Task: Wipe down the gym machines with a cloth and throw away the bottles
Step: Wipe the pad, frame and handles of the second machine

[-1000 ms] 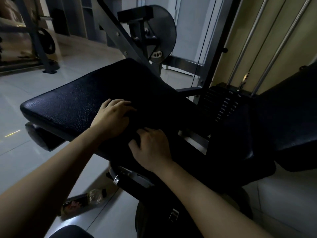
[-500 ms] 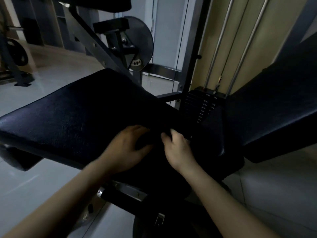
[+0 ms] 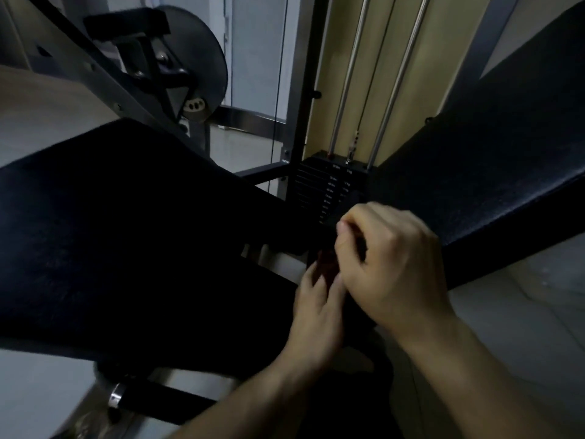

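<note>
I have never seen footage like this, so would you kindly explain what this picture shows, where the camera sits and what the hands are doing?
This is one picture, from a wide-angle camera worn on a person's head, looking forward and down, so the arms enter from the bottom. No robot is involved: the left hand and right hand are bare. They meet over a gym machine, where its padded seat on the left nears the tilted back pad on the right. Behind them stands the weight stack with two shiny guide rods rising from it. The right hand's fingers are curled, and it seems to pinch a dark cloth; the room is dim, so I cannot be sure. The left hand is blurred, so its grip is unclear.
</note>
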